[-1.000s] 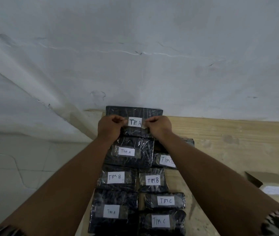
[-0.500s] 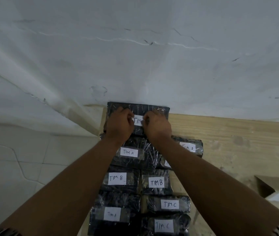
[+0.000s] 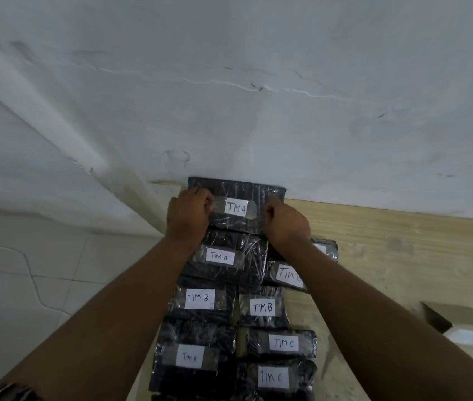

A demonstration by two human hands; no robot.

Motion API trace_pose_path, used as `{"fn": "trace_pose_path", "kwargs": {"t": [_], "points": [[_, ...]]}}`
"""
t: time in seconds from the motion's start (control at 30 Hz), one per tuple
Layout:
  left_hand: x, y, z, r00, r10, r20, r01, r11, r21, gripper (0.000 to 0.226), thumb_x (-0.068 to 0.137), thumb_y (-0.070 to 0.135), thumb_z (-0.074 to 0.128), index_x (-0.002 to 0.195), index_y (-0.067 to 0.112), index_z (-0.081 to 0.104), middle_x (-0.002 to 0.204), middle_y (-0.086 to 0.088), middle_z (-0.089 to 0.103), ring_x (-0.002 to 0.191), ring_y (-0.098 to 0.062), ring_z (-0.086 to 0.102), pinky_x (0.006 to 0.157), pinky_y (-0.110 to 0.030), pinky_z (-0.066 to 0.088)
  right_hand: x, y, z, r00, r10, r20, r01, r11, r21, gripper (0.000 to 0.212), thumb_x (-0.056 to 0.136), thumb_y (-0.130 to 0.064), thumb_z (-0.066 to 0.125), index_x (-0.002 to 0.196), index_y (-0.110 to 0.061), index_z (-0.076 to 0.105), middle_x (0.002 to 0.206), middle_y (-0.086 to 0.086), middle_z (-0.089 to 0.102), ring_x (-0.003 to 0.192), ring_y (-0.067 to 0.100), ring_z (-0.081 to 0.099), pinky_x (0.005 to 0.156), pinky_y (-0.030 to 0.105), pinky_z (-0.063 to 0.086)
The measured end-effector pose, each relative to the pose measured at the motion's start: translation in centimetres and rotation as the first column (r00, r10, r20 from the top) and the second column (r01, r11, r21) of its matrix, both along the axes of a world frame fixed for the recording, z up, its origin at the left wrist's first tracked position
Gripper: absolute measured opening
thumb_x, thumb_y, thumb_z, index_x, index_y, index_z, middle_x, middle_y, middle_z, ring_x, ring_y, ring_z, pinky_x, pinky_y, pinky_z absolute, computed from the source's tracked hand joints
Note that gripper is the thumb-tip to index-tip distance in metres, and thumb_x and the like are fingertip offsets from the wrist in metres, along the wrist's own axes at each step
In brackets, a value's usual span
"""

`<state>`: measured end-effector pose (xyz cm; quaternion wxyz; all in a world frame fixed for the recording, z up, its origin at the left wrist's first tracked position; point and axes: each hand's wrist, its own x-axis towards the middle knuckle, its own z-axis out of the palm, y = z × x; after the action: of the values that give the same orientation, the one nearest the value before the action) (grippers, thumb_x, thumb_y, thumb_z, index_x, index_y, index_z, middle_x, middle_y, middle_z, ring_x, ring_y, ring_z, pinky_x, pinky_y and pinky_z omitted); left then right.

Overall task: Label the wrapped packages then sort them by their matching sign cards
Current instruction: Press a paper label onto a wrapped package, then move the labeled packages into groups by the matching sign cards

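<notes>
Several black plastic-wrapped packages lie in two columns on a wooden table. The farthest package rests against the wall and bears a white label reading "TIM A" under clear tape. My left hand presses on the tape's left end, fingers curled. My right hand presses on the right end, fingers curled too. Nearer packages read "TIM A", "TIM B", "TIM B", "TIM C", "TIM A" and "TIM C". My right forearm partly hides two more.
A white wall rises right behind the packages. A small cardboard box sits at the table's right. White floor tiles lie beyond the table's left edge.
My hands have slid apart from the label's middle to the ends of the tape, uncovering the full "TIM A" writing. The camera view shifted slightly.
</notes>
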<state>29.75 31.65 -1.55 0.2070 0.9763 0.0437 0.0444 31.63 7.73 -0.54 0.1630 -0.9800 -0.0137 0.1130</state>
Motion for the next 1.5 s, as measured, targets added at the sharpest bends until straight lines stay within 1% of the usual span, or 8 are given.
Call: {"fn": "trace_pose_path", "kwargs": {"t": [0.13, 0.27, 0.4, 0.57, 0.8, 0.93, 1.37, 1.5], "points": [[-5.0, -0.3, 1.8, 0.993, 0.061, 0.100, -0.036, 0.973, -0.229, 0.008, 0.097, 0.032, 0.070, 0.101, 0.028, 0.076, 0.092, 0.012, 0.076, 0.077, -0.006, 0.066, 0.069, -0.027, 0.054, -3.3, -1.5, 1.3, 0.999, -0.027, 0.038, 0.024, 0.998, 0.062, 0.010, 0.108, -0.035, 0.050, 0.108, -0.029, 0.057, 0.078, -0.007, 0.067, 0.062, 0.012, 0.062, 0.055, 0.029, 0.054], [-10.9, -1.5, 2.7, 0.986, 0.142, 0.091, -0.114, 0.959, -0.258, 0.023, 0.107, 0.036, 0.052, 0.114, 0.030, 0.074, 0.087, 0.012, 0.076, 0.072, -0.008, 0.068, 0.060, -0.023, 0.049, -7.7, -2.9, 3.5, 0.997, -0.030, 0.075, 0.019, 0.991, 0.132, 0.010, 0.108, -0.036, 0.052, 0.106, -0.031, 0.060, 0.081, -0.009, 0.069, 0.060, 0.009, 0.059, 0.049, 0.022, 0.039], [-16.4, -3.0, 3.4, 0.984, 0.163, 0.072, -0.146, 0.970, -0.194, 0.037, 0.111, 0.042, 0.037, 0.092, 0.025, 0.063, 0.058, 0.009, 0.053, 0.051, -0.019, 0.058, 0.050, -0.032, 0.048, -12.9, -4.7, 4.7, 0.994, 0.033, 0.108, -0.045, 0.992, 0.116, 0.007, 0.106, -0.037, 0.056, 0.108, -0.033, 0.062, 0.079, -0.012, 0.066, 0.060, 0.009, 0.058, 0.047, 0.021, 0.035], [-22.8, -4.6, 3.2, 0.995, 0.082, 0.051, -0.073, 0.983, -0.169, 0.062, 0.108, 0.059, 0.013, 0.082, 0.020, 0.054, 0.057, 0.000, 0.051, 0.050, -0.024, 0.052, 0.049, -0.041, 0.044, -18.8, -7.1, 4.5, 0.993, 0.052, 0.104, -0.060, 0.995, 0.076, 0.010, 0.105, -0.039, 0.054, 0.111, -0.038, 0.061, 0.076, -0.008, 0.071, 0.059, 0.013, 0.061, 0.054, 0.030, 0.052], [-27.4, -5.3, 3.3, 0.977, -0.214, -0.002, 0.205, 0.936, -0.287, 0.013, 0.106, 0.038, 0.050, 0.104, 0.031, 0.061, 0.077, 0.013, 0.055, 0.069, -0.003, 0.052, 0.058, -0.027, 0.039, -25.9, -9.4, 3.7, 0.996, -0.020, 0.087, 0.012, 0.996, 0.091, 0.006, 0.100, -0.036, 0.057, 0.104, -0.038, 0.060, 0.063, -0.014, 0.064, 0.055, 0.005, 0.059, 0.079, 0.040, 0.061], [-28.9, -5.4, 2.8, 0.974, -0.226, -0.015, 0.215, 0.945, -0.245, 0.013, 0.104, 0.036, 0.056, 0.105, 0.028, 0.066, 0.077, 0.017, 0.055, 0.069, 0.002, 0.050, 0.055, -0.018, 0.032, -29.7, -9.6, 3.8, 0.997, -0.069, 0.041, 0.064, 0.993, 0.095, 0.009, 0.098, -0.034, 0.058, 0.103, -0.039, 0.064, 0.070, -0.010, 0.068, 0.060, 0.013, 0.062, 0.058, 0.032, 0.056], [-32.6, -9.0, 3.9, 0.947, -0.293, -0.132, 0.228, 0.902, -0.366, 0.009, 0.103, 0.028, 0.059, 0.104, 0.025, 0.067, 0.081, 0.015, 0.065, 0.070, -0.001, 0.063, 0.063, -0.025, 0.054, -38.2, -14.5, 3.0, 0.988, 0.073, -0.135, -0.054, 0.988, 0.142, 0.015, 0.097, -0.021, 0.061, 0.088, -0.030, 0.070, 0.063, -0.019, 0.058, 0.060, -0.001, 0.052, 0.062, 0.027, 0.040], [-33.3, -10.2, 3.8, 0.971, -0.215, -0.107, 0.167, 0.924, -0.345, 0.033, 0.106, 0.032, 0.053, 0.074, 0.024, 0.054, 0.065, 0.008, 0.055, 0.056, -0.007, 0.051, 0.053, -0.029, 0.041, -36.6, -16.3, 4.0, 0.979, 0.131, -0.154, -0.105, 0.981, 0.165, 0.020, 0.099, -0.018, 0.059, 0.090, -0.031, 0.072, 0.059, -0.017, 0.055, 0.056, -0.001, 0.050, 0.059, 0.026, 0.039]]}}
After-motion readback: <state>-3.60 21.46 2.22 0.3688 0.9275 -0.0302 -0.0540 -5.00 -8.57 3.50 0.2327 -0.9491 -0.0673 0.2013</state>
